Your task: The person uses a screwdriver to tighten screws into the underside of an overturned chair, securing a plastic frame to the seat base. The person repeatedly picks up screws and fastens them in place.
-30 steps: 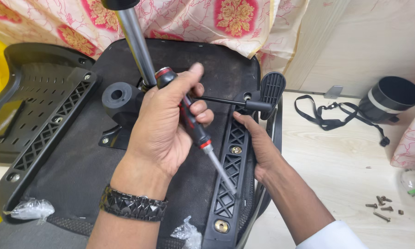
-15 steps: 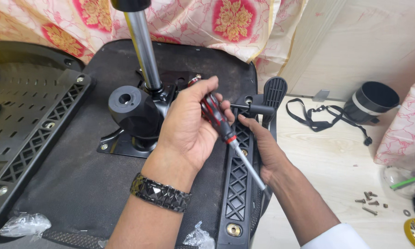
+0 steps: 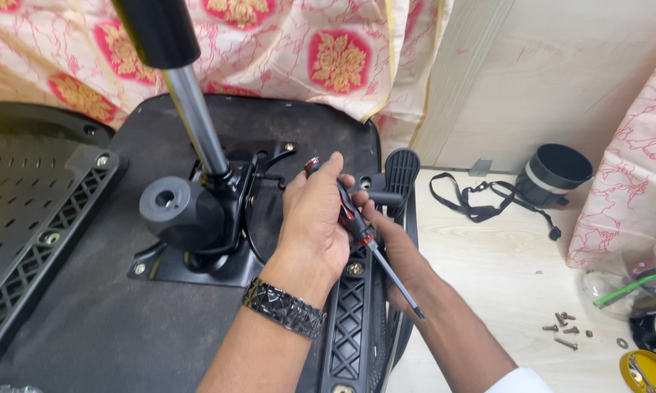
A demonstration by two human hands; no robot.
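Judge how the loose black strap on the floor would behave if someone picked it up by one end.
The black strap lies in loose curls, so it is probably floppy and would dangle. It looks thin, so likely light. It would probably drag rather than roll.

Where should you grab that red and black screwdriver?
Best by the thick red-and-black handle of the screwdriver, coming from the left, the way the left hand wraps it. That end is fat and shaped for fingers; the thin metal shaft slants down to the right, bare and probably slippery.
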